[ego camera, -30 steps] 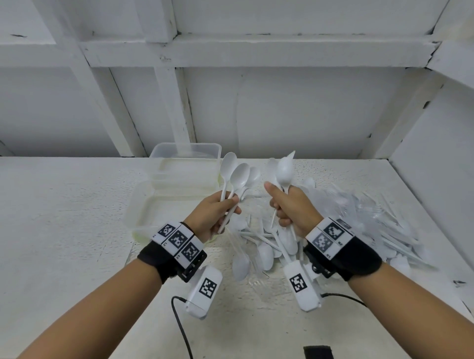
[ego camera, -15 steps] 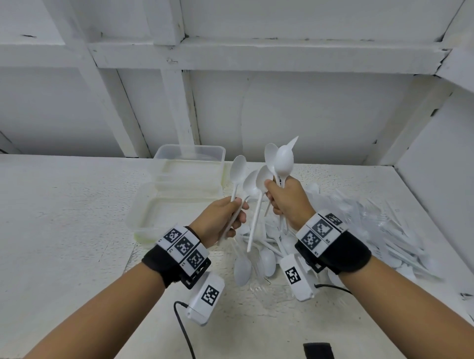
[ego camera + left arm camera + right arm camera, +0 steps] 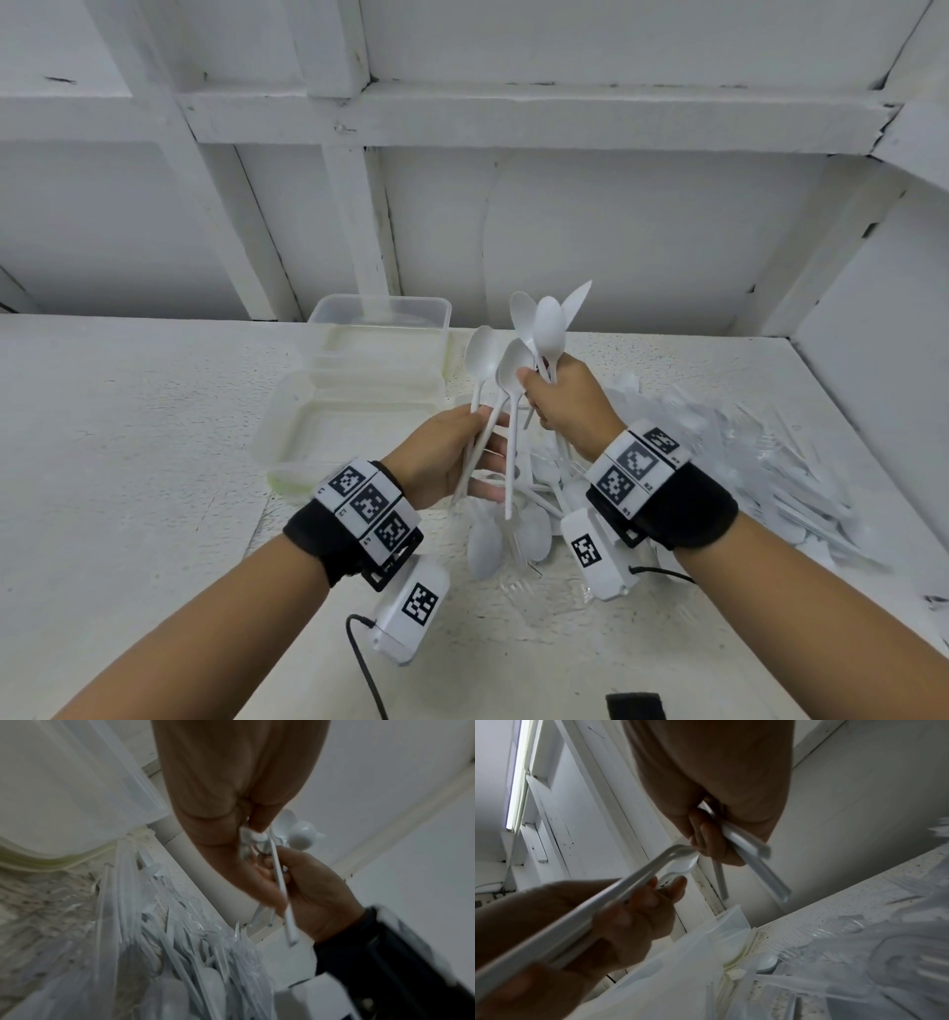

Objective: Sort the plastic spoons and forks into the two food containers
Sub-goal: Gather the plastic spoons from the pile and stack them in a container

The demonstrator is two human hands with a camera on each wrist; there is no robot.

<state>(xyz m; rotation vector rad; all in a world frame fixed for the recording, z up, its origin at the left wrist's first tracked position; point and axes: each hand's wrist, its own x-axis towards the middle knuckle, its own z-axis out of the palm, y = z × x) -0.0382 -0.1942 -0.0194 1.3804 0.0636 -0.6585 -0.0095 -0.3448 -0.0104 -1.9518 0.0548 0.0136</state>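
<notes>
Moved: hands now together, spoon bundles merging.
Left hand (image 3: 449, 452): loosely holds two spoons (image 3: 493, 370).
Right hand (image 3: 570, 395): fist grips spoon bunch (image 3: 547, 329).
Advice: align handles before container (image 3: 287, 437).

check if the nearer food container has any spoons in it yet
Empty so far: the nearer container shows only its bare pale floor; the spoons are in both hands.

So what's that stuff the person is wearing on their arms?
Both arms are bare, with no sleeves. Each wrist wears a wide black band topped with white tiles printed with black square codes. Under each wrist hangs a small white box with its own code, and a thin black cable runs from the left one.
</notes>
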